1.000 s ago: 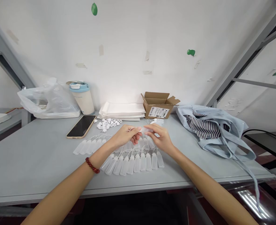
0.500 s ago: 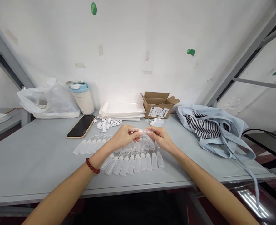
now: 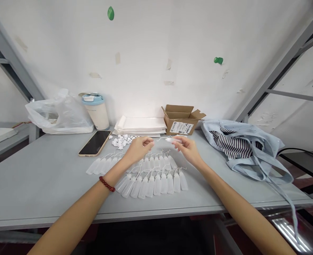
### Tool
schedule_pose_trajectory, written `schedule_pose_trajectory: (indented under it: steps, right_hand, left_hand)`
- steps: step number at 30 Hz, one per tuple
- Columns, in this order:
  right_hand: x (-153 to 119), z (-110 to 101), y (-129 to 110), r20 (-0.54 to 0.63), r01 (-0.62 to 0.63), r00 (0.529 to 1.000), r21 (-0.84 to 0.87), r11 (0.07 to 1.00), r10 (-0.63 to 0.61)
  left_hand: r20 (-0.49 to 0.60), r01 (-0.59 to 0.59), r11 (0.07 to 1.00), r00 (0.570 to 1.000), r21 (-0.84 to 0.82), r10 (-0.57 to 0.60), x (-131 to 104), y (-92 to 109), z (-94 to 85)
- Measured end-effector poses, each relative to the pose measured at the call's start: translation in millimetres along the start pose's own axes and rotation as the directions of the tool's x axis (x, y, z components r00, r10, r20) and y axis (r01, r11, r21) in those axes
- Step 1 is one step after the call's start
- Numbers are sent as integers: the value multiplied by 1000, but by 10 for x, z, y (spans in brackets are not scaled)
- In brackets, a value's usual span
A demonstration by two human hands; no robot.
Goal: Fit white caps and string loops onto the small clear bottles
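Observation:
My right hand (image 3: 187, 148) pinches a small translucent squeeze bottle (image 3: 175, 140) lying nearly level, its white tip and thin cord pointing left. My left hand (image 3: 140, 147) is apart from it, just to the left, with fingers curled together and nothing visible in them. White caps (image 3: 121, 141) lie in a loose pile beyond the left wrist. Below the hands, several matching bottles with cords lie side by side: a front row (image 3: 150, 186), a row (image 3: 156, 163) behind it and a group (image 3: 100, 165) at the left, partly covered by my left forearm.
A phone (image 3: 95, 142), a cup with a blue lid (image 3: 98, 115) and a white plastic bag (image 3: 63, 115) stand left. White flat packets (image 3: 140, 124) and an open cardboard box (image 3: 180, 122) are along the wall. A light blue cloth bag (image 3: 241, 148) lies right, its strap over the table edge.
My hands have moved apart. The left has come off the bottle and drawn left; the right keeps the bottle and has moved slightly right and up. The whole view has shifted a little.

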State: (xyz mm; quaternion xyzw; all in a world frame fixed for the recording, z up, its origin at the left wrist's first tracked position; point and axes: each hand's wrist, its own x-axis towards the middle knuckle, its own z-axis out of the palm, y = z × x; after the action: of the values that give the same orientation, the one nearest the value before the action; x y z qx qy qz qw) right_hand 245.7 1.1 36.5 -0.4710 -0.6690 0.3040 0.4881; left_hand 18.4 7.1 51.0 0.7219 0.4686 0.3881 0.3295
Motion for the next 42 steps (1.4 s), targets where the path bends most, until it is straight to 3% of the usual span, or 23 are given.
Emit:
schedule_pose_trajectory:
  steps: [4,9,17,23,29,33,42]
  right_hand:
    - [134,-172,238,-153,-20,988,-264,964,-21]
    - [242,-306,452,-153,-39,987,-471,881,-38]
    - [315,-344,628,-113,-34,993,-516,856,-28]
    - [264,-329,451,-153,-45,987,-524,850,-42]
    - [143,-247,91,69,-12,997,-409,912,44]
    - [51,-194,-82,237,-127,949,-318,940,209]
    - [-4,-151,-139,394,-125,873,-385,915,285]
  left_hand:
    - [-140,84,994,987,64,-74,111,-183,-167]
    - [-239,148,970,966,191,-100,179,-267,-353]
    - [-265,219,808,961,546,-81,213,-433,-552]
    - [-236,196,761,970,618,-58,196,-606,-652]
    - [-132,76,756,991,650,13,266,-630,-558]
    - [-33,-22,735,998,678,61,330,-672,-473]
    - [18,-45,748,999,663,44,341,-743,-460]
